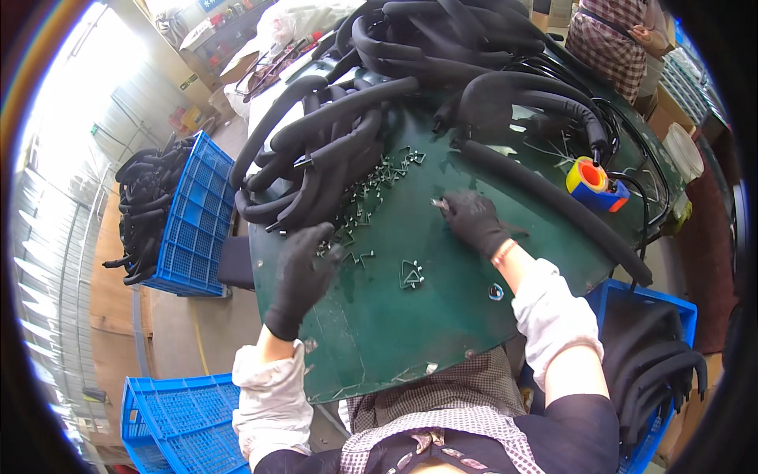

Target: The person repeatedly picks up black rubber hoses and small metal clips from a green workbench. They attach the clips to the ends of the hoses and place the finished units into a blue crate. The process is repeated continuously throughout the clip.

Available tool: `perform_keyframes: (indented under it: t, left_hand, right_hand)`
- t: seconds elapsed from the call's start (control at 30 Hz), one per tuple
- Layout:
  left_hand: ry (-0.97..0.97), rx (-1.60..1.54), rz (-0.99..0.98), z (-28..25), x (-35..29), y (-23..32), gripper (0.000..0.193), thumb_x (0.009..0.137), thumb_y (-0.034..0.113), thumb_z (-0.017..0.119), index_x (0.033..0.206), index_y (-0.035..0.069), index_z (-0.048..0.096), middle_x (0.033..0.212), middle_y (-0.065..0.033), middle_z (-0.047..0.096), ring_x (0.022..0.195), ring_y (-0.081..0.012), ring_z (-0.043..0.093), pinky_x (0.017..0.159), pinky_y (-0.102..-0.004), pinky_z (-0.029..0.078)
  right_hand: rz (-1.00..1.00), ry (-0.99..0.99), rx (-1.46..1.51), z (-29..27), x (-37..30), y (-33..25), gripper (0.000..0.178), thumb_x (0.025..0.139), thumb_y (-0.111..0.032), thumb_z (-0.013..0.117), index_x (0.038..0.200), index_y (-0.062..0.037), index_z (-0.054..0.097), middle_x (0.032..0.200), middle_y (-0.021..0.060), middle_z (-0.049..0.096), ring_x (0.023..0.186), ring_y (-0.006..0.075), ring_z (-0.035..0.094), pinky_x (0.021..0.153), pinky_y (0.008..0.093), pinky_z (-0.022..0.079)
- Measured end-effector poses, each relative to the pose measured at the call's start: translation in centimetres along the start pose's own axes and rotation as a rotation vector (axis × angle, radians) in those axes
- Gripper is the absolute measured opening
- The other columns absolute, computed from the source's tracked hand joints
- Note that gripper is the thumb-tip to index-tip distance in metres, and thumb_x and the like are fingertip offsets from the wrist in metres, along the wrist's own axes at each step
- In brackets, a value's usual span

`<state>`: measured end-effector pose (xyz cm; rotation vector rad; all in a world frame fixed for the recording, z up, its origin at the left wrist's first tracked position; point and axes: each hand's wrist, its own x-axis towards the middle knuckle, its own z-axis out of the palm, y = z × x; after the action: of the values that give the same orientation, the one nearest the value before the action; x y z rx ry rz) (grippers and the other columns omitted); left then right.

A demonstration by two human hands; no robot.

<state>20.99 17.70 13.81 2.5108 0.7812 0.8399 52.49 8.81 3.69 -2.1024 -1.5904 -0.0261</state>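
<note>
My left hand, in a black glove, is at the left side of the green tabletop. Its finger and thumb close around a small wire clamp at the edge of a scattered pile of such clamps. Farther right, my right hand, gloved in black too, is closed over a tool that looks like pliers. The metal tip pokes out past the fingers, and a thin reddish handle shows behind the palm. Between the hands lie some loose clamps.
Black foam-covered hoses heap up at the far left and back. One long hose slants along the right, beside a blue-and-orange tape dispenser. Blue crates flank the table. Another person stands at the far right.
</note>
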Motion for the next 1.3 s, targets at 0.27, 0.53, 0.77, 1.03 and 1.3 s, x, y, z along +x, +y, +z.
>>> perform_keyframes:
  t: [0.27,0.53,0.77,1.03,1.3]
  left_hand:
    - [0.118,0.287,0.109,0.5,15.5,-4.9,0.038,0.085,0.017,0.063,0.121,0.003,0.058,0.114,-0.0182,0.063,0.109,-0.0383,0.057,0.095,-0.0455,0.043]
    - [0.110,0.733,0.194,5.5,26.3,-9.3,0.053,0.078,0.024,0.062,0.129,0.009,0.053,0.126,-0.0150,0.057,0.114,-0.0352,0.057,0.095,-0.0469,0.044]
    - [-0.125,0.521,-0.050,3.9,26.4,-5.7,0.044,0.072,0.026,0.069,0.114,0.014,0.063,0.099,-0.0152,0.067,0.097,-0.0358,0.064,0.085,-0.0454,0.050]
    - [0.395,0.256,0.267,-8.1,18.1,3.7,0.029,0.086,0.016,0.064,0.112,0.003,0.060,0.096,-0.0096,0.068,0.087,-0.0181,0.066,0.077,-0.0302,0.051]
    - [0.699,-0.880,-0.354,-15.8,-3.2,6.0,0.034,0.095,0.028,0.059,0.115,0.002,0.056,0.090,-0.0073,0.063,0.078,-0.0155,0.064,0.071,-0.0272,0.053]
  right_hand:
    - [0.088,0.003,-0.089,5.4,10.4,0.4,0.018,0.088,-0.021,0.057,0.104,-0.0148,0.062,0.105,0.0147,0.060,0.086,0.0354,0.066,0.071,0.0486,0.054]
    - [-0.009,0.152,-0.072,6.9,9.0,0.6,0.016,0.079,-0.020,0.065,0.093,-0.0127,0.062,0.091,0.0121,0.062,0.075,0.0343,0.065,0.061,0.0449,0.053]
    - [-0.004,0.223,-0.044,6.5,9.1,0.5,0.016,0.078,-0.020,0.066,0.092,-0.0129,0.063,0.093,0.0126,0.062,0.075,0.0350,0.065,0.061,0.0453,0.053]
    - [-0.090,0.300,0.004,6.2,8.7,0.2,0.014,0.083,-0.025,0.065,0.084,-0.0114,0.064,0.091,0.0112,0.062,0.074,0.0348,0.066,0.062,0.0462,0.053]
    - [-0.109,0.247,-0.034,4.5,1.8,1.3,0.015,0.084,-0.028,0.065,0.086,-0.0129,0.066,0.091,0.0129,0.063,0.078,0.0364,0.064,0.064,0.0473,0.051]
